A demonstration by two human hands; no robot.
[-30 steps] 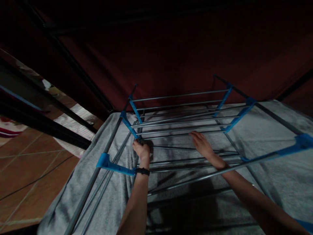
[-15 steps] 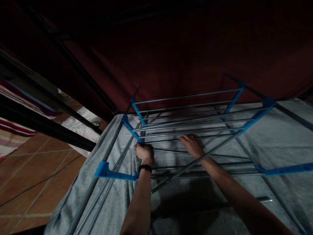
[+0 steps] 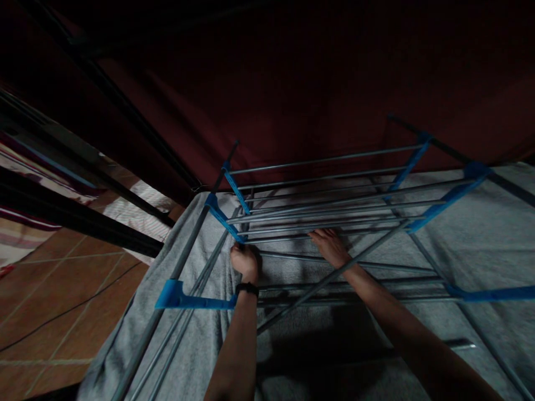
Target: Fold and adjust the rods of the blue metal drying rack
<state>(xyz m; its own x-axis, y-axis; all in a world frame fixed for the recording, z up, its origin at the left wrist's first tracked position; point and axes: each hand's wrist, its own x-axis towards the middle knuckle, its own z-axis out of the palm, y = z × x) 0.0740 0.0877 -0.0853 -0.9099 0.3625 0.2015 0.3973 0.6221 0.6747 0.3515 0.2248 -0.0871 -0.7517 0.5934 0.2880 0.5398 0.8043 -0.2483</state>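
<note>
A clothes drying rack of grey metal rods (image 3: 338,162) with blue plastic brackets (image 3: 447,199) lies across a grey blanket. My left hand (image 3: 243,263), with a dark band at its wrist, is closed on the rack's frame just below a left blue bracket (image 3: 225,218). Its fingertips are partly hidden. Further right, my right hand (image 3: 330,245) reaches under a slanting tube (image 3: 301,301), its fingers curled over one of the lower rods. Both hands touch the same rack.
The grey blanket (image 3: 480,234) covers the surface beneath the rack. Behind it hangs a dark red cloth (image 3: 317,94). Black bars (image 3: 83,223) cross the left side, above a tiled floor (image 3: 45,295) with a thin cable (image 3: 71,309) and a striped cloth (image 3: 25,228).
The right side of the rack has shifted a little to the right in view, its brackets looking slightly larger. Both hands keep nearly the same places on the rods.
</note>
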